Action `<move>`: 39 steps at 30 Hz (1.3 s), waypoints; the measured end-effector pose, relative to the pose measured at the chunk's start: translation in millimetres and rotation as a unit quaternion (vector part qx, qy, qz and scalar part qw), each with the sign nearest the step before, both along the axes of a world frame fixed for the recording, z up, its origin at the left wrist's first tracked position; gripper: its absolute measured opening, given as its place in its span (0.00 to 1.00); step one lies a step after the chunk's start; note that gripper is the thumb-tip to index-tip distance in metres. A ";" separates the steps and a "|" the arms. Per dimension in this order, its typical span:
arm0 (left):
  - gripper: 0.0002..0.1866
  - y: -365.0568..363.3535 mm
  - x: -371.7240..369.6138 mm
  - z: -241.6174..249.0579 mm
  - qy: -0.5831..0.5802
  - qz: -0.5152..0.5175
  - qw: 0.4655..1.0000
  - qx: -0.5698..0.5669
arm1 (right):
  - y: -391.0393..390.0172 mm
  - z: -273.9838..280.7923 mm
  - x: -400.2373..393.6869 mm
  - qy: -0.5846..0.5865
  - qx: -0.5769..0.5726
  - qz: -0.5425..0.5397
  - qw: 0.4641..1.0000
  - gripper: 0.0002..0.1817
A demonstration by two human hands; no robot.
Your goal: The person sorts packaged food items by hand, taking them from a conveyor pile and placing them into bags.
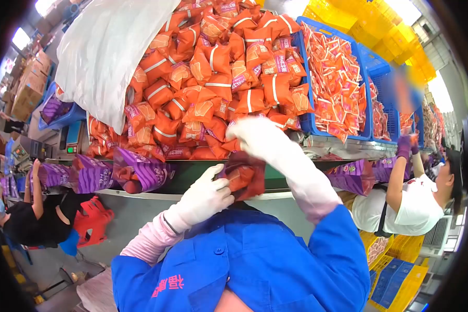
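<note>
My left hand (204, 198), in a white glove, is closed on the left edge of an open packaging bag (257, 183) in front of my chest. The bag is dark red and slightly blurred, with an orange packet (239, 178) visible in its mouth. Just above the bag, my right hand (257, 136), also white-gloved, reaches over the near edge of a large heap of puffed orange packets (205, 99). Its fingers bend downward and are smeared by motion, so whether they grip a packet is hidden.
Purple bags (140, 170) stand upright along the green belt (187, 177) on the left, others (351, 177) on the right. A blue crate (309, 120) holds flat orange sachets. Plastic sheeting (106, 52) covers part of the heap. People work on the left (44, 218) and right (408, 203).
</note>
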State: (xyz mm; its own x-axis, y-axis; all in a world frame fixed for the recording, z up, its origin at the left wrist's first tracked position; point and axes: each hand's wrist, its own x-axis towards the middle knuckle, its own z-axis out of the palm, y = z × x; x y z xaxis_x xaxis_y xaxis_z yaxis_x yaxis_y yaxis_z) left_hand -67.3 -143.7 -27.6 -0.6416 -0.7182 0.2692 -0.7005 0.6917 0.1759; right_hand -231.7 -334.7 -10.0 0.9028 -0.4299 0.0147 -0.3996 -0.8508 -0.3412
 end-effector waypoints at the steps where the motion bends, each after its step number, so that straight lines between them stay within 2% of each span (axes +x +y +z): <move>1: 0.02 0.6 2.6 0.7 -0.003 0.004 1.000 0.006 | -20.5 -18.2 17.9 0.116 -0.078 -0.006 0.990 0.18; 2: 0.02 1.3 4.4 -0.1 -0.008 -0.001 1.000 0.004 | -38.6 -61.5 39.3 0.224 -0.163 -0.019 0.961 0.18; 3: 0.02 3.9 3.5 -2.4 -0.015 0.020 0.999 0.033 | -50.4 -110.0 50.7 0.264 -0.189 -0.041 0.945 0.15; 4: 0.03 4.8 1.3 -4.7 -0.020 0.036 0.997 0.061 | -59.6 -155.6 56.3 0.304 -0.095 -0.076 0.945 0.15; 5: 0.07 3.5 0.3 0.4 -0.018 0.035 0.997 0.063 | -51.6 -155.8 58.3 0.317 -0.067 -0.149 0.934 0.15; 6: 0.10 1.0 -1.9 7.9 0.023 0.047 0.996 0.070 | -51.0 -181.6 64.8 0.273 -0.083 -0.216 0.934 0.15; 7: 0.12 -1.2 -5.1 13.8 0.066 0.056 0.993 0.081 | -57.2 -183.0 70.8 0.246 -0.007 -0.243 0.938 0.14; 8: 0.16 -5.5 -7.6 18.7 0.070 0.066 0.992 0.083 | -54.3 -173.5 54.9 0.203 -0.100 -0.134 0.965 0.13; 9: 0.16 -12.7 -15.8 32.0 0.081 0.074 0.991 0.072 | -51.6 -151.7 38.1 0.153 -0.065 -0.175 0.970 0.11; 10: 0.16 -21.8 -23.7 36.9 0.082 0.050 0.993 0.070 | -45.1 -108.6 11.5 0.097 -0.003 -0.193 0.976 0.15; 11: 0.16 -32.9 -31.6 39.6 0.082 0.032 0.994 0.064 | -37.2 -63.6 -22.1 0.050 0.082 -0.213 0.972 0.24; 12: 0.17 -46.0 -45.1 43.4 0.101 -0.001 0.993 0.067 | -31.5 -46.6 -56.6 -0.066 0.120 -0.232 0.963 0.31; 13: 0.19 -59.0 -60.8 45.3 0.095 -0.044 0.992 0.064 | -26.5 -34.3 -93.1 -0.198 0.219 -0.258 0.920 0.32; 14: 0.19 -70.2 -80.2 47.0 0.112 -0.094 0.987 0.061 | -10.0 6.3 -127.3 -0.263 0.296 -0.285 0.873 0.30; 15: 0.19 -81.0 -103.6 49.0 0.129 -0.141 0.980 0.058 | 6.3 31.0 -165.1 -0.335 0.388 -0.324 0.795 0.29; 16: 0.21 -91.9 -129.6 47.3 0.149 -0.184 0.970 0.044 | 14.7 28.8 -212.7 -0.397 0.389 -0.304 0.773 0.32; 17: 0.23 -102.2 -157.1 43.1 0.170 -0.226 0.959 0.032 | 41.1 61.7 -236.0 -0.474 0.320 -0.342 0.746 0.35; 19: 0.26 -120.1 -214.0 35.2 0.192 -0.252 0.949 -0.011 | 84.1 85.4 -284.5 -0.532 0.244 -0.404 0.703 0.36; 21: 0.24 -137.1 -267.2 10.4 0.160 -0.235 0.957 -0.058 | 113.3 75.2 -324.4 -0.505 0.176 -0.471 0.702 0.34; 22: 0.24 -147.2 -283.6 -4.1 0.164 -0.234 0.956 -0.061 | 119.9 60.1 -336.1 -0.437 0.149 -0.502 0.731 0.34; 23: 0.20 -156.5 -297.3 -19.0 0.083 -0.211 0.973 -0.049 | 122.6 43.5 -344.7 -0.365 0.123 -0.530 0.756 0.34; 24: 0.17 -162.3 -305.4 -35.4 -0.001 -0.187 0.982 -0.032 | 124.8 29.9 -345.2 -0.223 0.088 -0.576 0.781 0.36; 25: 0.10 -167.7 -299.6 -54.0 -0.023 -0.204 0.978 -0.024 | 125.6 13.3 -346.4 -0.107 -0.003 -0.532 0.840 0.34; 27: 0.10 -161.1 -279.6 -56.4 0.037 -0.220 0.970 -0.096 | 120.7 8.5 -332.8 0.086 -0.081 -0.432 0.894 0.29; 28: 0.10 -154.1 -274.0 -58.7 0.061 -0.241 0.961 -0.117 | 109.8 4.1 -317.8 0.077 -0.074 -0.412 0.905 0.29; 29: 0.06 -143.5 -261.4 -53.7 0.118 -0.232 0.955 -0.141 | 98.1 -1.4 -295.0 0.235 -0.037 -0.382 0.893 0.25; 30: 0.04 -133.6 -251.0 -48.5 0.100 -0.240 0.955 -0.145 | 84.8 -9.8 -271.7 0.387 -0.011 -0.336 0.859 0.21; 31: 0.05 -126.8 -240.8 -48.3 0.150 -0.243 0.945 -0.159 | 71.5 -62.2 -281.2 0.275 0.103 -0.371 0.881 0.17; 33: 0.04 -107.8 -216.7 -38.3 0.111 -0.219 0.962 -0.117 | 62.1 -67.7 -216.8 0.274 0.109 -0.293 0.910 0.17; 35: 0.04 -94.1 -189.5 -61.7 0.095 -0.191 0.968 -0.131 | 70.2 -63.2 -158.6 0.289 0.120 -0.218 0.924 0.17; 37: 0.04 -79.4 -162.9 -72.9 0.056 -0.126 0.989 -0.061 | 65.7 -50.3 -128.7 0.304 0.121 -0.158 0.932 0.16; 38: 0.04 -73.4 -146.9 -56.9 0.079 -0.105 0.987 -0.090 | 63.5 -46.0 -138.0 0.311 0.135 -0.139 0.930 0.16; 39: 0.04 -66.3 -138.5 -56.5 0.112 -0.108 0.986 -0.062 | 63.1 -37.9 -139.3 0.327 0.156 -0.120 0.924 0.16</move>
State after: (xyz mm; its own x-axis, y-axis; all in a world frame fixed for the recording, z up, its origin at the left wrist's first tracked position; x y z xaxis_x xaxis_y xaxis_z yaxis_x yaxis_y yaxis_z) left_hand -205.8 -210.0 -84.1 -0.6906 -0.5234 0.4990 -0.4876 0.8466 0.2133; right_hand -371.0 -271.6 -48.0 0.5529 -0.5094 -0.6594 -0.7711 -0.6127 -0.1732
